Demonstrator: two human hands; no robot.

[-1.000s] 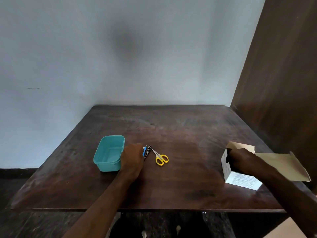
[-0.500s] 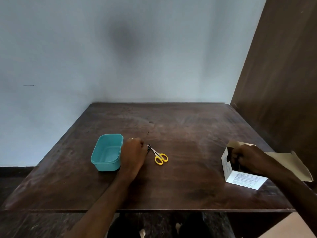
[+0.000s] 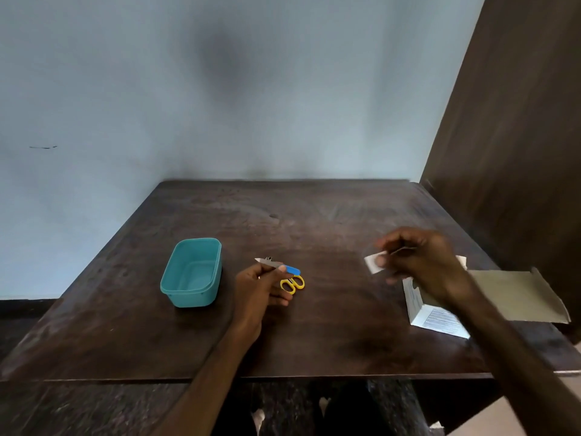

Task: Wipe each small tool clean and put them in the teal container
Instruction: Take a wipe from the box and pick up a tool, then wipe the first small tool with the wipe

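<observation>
My left hand (image 3: 261,286) pinches a small tool with a blue handle and a metal blade (image 3: 278,266), lifted just above the table. Small yellow-handled scissors (image 3: 293,283) lie on the wood right beside that hand, partly hidden by it. A little metal piece (image 3: 268,258) shows behind the blade. The teal container (image 3: 192,272) stands to the left, with nothing visible inside. My right hand (image 3: 421,262) hovers over the table's right part and pinches a small white wipe (image 3: 374,263), which is blurred.
An opened white cardboard box (image 3: 430,313) with its flap spread out sits at the table's right edge. A dark wooden panel (image 3: 509,152) rises on the right, and a pale wall runs behind the dark wooden table (image 3: 314,325).
My left hand has picked up the blue-handled tool from beside the scissors. My right hand has come out of the box with a white wipe and moved left and up.
</observation>
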